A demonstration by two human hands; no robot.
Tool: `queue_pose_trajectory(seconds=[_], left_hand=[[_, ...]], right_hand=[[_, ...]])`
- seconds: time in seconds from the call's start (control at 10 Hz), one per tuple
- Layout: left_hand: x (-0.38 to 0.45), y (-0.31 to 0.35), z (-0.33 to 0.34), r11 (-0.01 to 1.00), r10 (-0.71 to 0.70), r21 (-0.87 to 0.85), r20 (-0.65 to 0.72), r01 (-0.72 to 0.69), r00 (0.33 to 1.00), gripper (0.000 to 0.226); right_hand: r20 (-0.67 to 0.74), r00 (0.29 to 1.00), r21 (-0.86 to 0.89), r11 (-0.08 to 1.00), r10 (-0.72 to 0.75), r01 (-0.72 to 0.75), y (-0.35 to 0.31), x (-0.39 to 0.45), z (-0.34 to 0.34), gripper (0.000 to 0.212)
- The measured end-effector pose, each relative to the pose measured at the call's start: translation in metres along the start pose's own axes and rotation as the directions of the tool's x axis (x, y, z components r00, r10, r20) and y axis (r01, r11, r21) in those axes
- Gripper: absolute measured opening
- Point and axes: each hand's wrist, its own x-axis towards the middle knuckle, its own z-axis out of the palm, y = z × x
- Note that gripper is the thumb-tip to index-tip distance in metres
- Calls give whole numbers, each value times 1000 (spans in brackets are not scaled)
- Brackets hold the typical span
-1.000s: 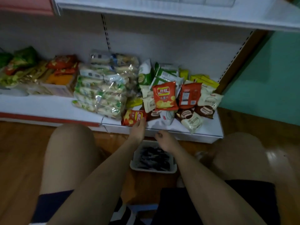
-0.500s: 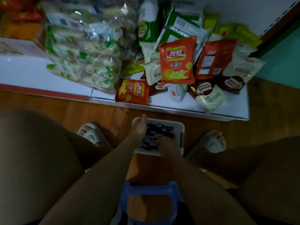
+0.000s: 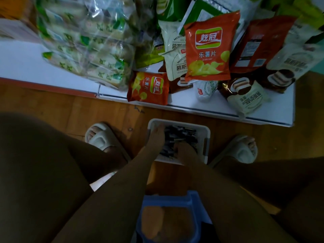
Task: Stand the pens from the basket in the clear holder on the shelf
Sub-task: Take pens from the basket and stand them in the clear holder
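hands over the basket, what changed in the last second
Both hands came down from the shelf edge into the white basket: the left hand now rests on the dark pens, the right hand digs into them, grip unclear. The view tipped downward. The basket and the snack packets stayed put.

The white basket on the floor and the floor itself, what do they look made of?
The basket looks like matte white moulded plastic, with rounded rim and slotted wall. The floor looks like glossy wood or wood-look laminate: orange-brown planks with seams.
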Motion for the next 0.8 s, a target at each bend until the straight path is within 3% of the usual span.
queue_pose_trajectory(seconds=[0.1, 0.2, 0.4, 0.5, 0.8], left_hand=[[36, -30, 4, 993, 37, 111, -59, -31, 998, 52], [28, -26, 3, 993, 56, 109, -33, -52, 998, 37], [13, -17, 8, 996, 92, 7, -54, -92, 994, 43], [-5, -8, 5, 986, 139, 94, -40, -135, 989, 53], [-70, 43, -1, 907, 417, 66, -29, -415, 908, 49]], right_hand=[[34, 999, 41, 999, 32, -33, -6, -3, -11, 32], [-38, 999, 91, 996, 3, 0, -17, -13, -25, 27], [-181, 983, 374, 926, 24, 46, -26, -36, -54, 16], [-279, 960, 469, 875, 16, 122, -30, -51, -71, 26], [-587, 809, 579, 675, -45, 457, -63, -127, -152, 25]])
